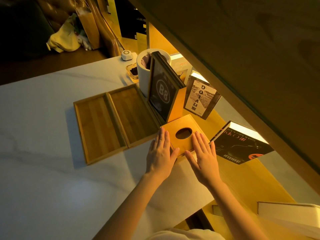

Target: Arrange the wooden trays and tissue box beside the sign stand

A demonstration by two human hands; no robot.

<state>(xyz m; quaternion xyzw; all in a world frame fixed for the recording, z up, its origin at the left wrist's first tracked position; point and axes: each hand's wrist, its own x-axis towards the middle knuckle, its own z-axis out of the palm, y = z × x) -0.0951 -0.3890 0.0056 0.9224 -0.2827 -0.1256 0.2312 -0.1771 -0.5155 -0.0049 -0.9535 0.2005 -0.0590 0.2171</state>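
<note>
Two shallow wooden trays lie side by side on the white table: a narrow one (98, 129) on the left and a wider one (133, 115) touching the base of the sign stand (161, 94), a dark upright frame marked "88" in a wooden holder. The wooden tissue box (181, 125), with an oval hole in its lid, sits just in front of the stand. My left hand (161, 153) lies flat against the box's near left corner. My right hand (202, 156) rests flat on its near right part. Neither hand grips anything.
A white cylinder bin (143, 73) and a glass ashtray (132, 71) stand behind the trays, with a small white device (127, 55) further back. Books (200, 99) (242, 144) lean on the lit yellow shelf to the right. A slanted panel overhangs the upper right.
</note>
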